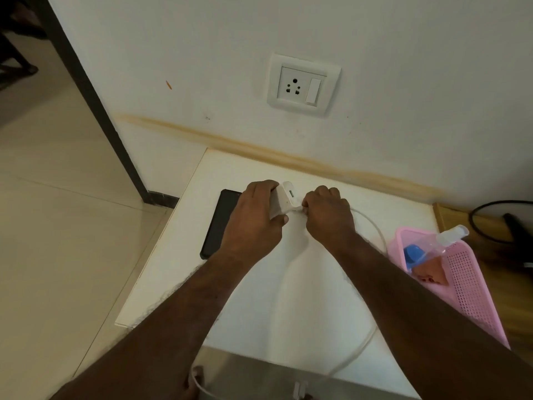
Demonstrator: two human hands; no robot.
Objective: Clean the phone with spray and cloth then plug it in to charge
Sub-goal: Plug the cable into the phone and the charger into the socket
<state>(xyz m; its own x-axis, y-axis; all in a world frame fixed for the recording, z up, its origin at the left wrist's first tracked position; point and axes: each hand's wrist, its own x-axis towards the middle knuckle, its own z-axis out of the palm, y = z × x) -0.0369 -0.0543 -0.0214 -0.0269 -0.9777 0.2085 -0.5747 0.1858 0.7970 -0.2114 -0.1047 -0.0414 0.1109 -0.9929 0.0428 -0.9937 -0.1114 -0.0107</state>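
A black phone (220, 223) lies face up on the left part of the white table (317, 298), partly under my left hand. My left hand (253, 217) grips a white charger adapter (284, 200) whose port faces up and right. My right hand (328, 212) pinches the end of a white cable (375, 229) right at the adapter. The cable loops right, then runs down off the table's near edge. A clear spray bottle (438, 243) with a blue part and an orange cloth (429, 277) lie in a pink basket (473, 287) at the right.
A white wall socket with a switch (302, 85) is set in the wall above the table, nothing plugged in. A black cord (484, 223) lies on a wooden surface at the far right. Tiled floor lies to the left.
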